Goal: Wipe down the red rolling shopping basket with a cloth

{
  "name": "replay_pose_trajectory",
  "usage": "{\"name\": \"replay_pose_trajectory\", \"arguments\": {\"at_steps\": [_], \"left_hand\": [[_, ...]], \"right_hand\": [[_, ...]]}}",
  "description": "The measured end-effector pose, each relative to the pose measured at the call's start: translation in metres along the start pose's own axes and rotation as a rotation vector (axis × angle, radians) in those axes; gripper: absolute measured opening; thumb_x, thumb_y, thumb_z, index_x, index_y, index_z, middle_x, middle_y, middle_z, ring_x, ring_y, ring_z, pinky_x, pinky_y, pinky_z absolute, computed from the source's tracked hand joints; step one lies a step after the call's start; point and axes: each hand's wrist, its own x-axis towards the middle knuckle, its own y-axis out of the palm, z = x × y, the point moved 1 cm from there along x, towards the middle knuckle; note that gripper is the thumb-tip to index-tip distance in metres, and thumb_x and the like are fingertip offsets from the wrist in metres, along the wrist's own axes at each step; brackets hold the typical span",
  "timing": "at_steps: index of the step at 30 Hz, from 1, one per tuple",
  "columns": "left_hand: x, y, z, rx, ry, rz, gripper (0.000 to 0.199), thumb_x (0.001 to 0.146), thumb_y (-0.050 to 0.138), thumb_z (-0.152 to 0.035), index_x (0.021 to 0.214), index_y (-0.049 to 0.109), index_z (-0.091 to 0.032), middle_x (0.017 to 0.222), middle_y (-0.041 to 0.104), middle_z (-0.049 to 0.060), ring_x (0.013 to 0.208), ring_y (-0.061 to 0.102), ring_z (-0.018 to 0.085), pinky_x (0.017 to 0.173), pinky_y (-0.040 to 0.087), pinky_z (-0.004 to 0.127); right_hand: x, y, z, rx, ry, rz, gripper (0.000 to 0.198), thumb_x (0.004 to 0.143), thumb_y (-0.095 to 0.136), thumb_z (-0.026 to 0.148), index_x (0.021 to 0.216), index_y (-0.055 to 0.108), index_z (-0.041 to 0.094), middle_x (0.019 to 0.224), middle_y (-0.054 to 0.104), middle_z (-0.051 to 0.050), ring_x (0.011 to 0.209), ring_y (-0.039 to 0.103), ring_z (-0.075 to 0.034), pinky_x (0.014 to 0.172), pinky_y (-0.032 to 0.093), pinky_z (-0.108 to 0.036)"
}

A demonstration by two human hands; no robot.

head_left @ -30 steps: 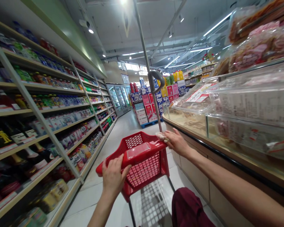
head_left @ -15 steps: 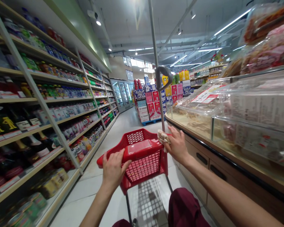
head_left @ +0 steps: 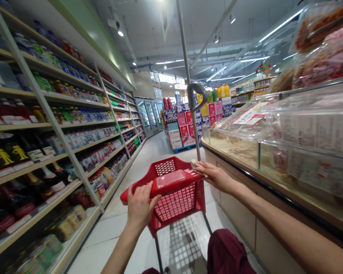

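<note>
A red shopping cart [head_left: 175,205] stands in front of me, with a plastic lattice basket. Its red handle [head_left: 171,182] is gripped near the left end by my left hand [head_left: 140,203], fingers curled over the top. My right hand [head_left: 215,176] is at the handle's right end, fingers closed on a crumpled white cloth [head_left: 193,163]. Most of that cloth is hidden under the fingers, and it appears to touch the handle. A grey pole with a hooked loop [head_left: 198,97] rises behind the cart's right side.
Shelves of bottles and packs [head_left: 82,125] line the left side. A display counter [head_left: 234,152] with clear-wrapped food trays [head_left: 311,129] runs close along the right. Stacked cartons [head_left: 185,131] stand ahead on a blue pallet [head_left: 185,147], and glass-door coolers [head_left: 150,114] lie beyond.
My right hand has turned flatter over the handle's end, covering more of the white cloth. The left hand keeps its grip. The view has shifted slightly.
</note>
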Motion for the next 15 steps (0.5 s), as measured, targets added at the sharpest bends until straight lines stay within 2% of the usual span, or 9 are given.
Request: {"name": "replay_pose_trajectory", "arguments": {"at_steps": [3, 5, 7, 9, 12, 13, 15], "left_hand": [[-0.001, -0.001, 0.000, 0.000, 0.000, 0.003, 0.045, 0.081, 0.041, -0.043, 0.114, 0.049, -0.014, 0.098, 0.063, 0.010, 0.090, 0.055, 0.023, 0.097, 0.020, 0.050], [-0.001, -0.001, 0.000, 0.000, -0.002, -0.001, 0.045, 0.081, 0.041, -0.044, 0.114, 0.049, -0.013, 0.097, 0.063, 0.010, 0.090, 0.055, 0.023, 0.097, 0.020, 0.050], [-0.002, 0.000, 0.002, -0.002, -0.004, -0.008, 0.045, 0.081, 0.041, -0.043, 0.114, 0.049, -0.014, 0.098, 0.063, 0.009, 0.090, 0.055, 0.023, 0.097, 0.020, 0.050], [-0.001, 0.001, 0.003, -0.003, -0.002, -0.015, 0.044, 0.081, 0.041, -0.044, 0.114, 0.049, -0.015, 0.098, 0.064, 0.009, 0.090, 0.055, 0.022, 0.097, 0.021, 0.050], [-0.001, 0.002, 0.006, -0.002, 0.001, -0.023, 0.045, 0.081, 0.040, -0.045, 0.114, 0.049, -0.016, 0.097, 0.064, 0.009, 0.089, 0.055, 0.022, 0.097, 0.021, 0.051], [0.000, 0.003, 0.007, -0.002, 0.001, -0.023, 0.045, 0.081, 0.040, -0.045, 0.114, 0.049, -0.016, 0.097, 0.064, 0.009, 0.089, 0.055, 0.023, 0.097, 0.020, 0.051], [0.000, 0.003, 0.007, -0.003, 0.000, -0.018, 0.045, 0.080, 0.041, -0.045, 0.114, 0.049, -0.016, 0.097, 0.064, 0.009, 0.089, 0.055, 0.022, 0.097, 0.020, 0.050]], "right_hand": [[-0.008, -0.006, -0.014, 0.050, 0.079, -0.048, 0.043, 0.079, 0.041, 0.008, 0.117, 0.051, 0.024, 0.131, 0.043, -0.004, 0.119, 0.040, -0.015, 0.099, 0.037, -0.033], [-0.012, -0.006, -0.020, 0.038, 0.174, -0.149, 0.044, 0.076, 0.039, 0.004, 0.112, 0.056, 0.024, 0.124, 0.050, -0.004, 0.114, 0.046, -0.016, 0.096, 0.041, -0.035], [-0.012, 0.002, -0.012, 0.021, 0.225, -0.267, 0.044, 0.074, 0.039, 0.003, 0.109, 0.058, 0.023, 0.120, 0.054, -0.005, 0.111, 0.050, -0.017, 0.094, 0.042, -0.036], [-0.007, 0.018, 0.011, 0.027, 0.167, -0.336, 0.043, 0.076, 0.037, 0.004, 0.110, 0.057, 0.022, 0.121, 0.053, -0.004, 0.113, 0.047, -0.017, 0.096, 0.040, -0.038], [0.004, 0.041, 0.045, 0.016, 0.018, -0.349, 0.039, 0.081, 0.039, 0.008, 0.113, 0.054, 0.024, 0.123, 0.051, -0.003, 0.121, 0.038, -0.017, 0.100, 0.035, -0.042], [0.006, 0.046, 0.049, -0.004, 0.010, -0.344, 0.037, 0.082, 0.040, 0.010, 0.114, 0.054, 0.024, 0.124, 0.051, -0.002, 0.121, 0.037, -0.018, 0.100, 0.034, -0.042], [0.006, 0.046, 0.044, -0.055, 0.080, -0.357, 0.036, 0.083, 0.040, 0.012, 0.114, 0.054, 0.025, 0.124, 0.050, -0.003, 0.120, 0.039, -0.019, 0.101, 0.033, -0.043]]}}
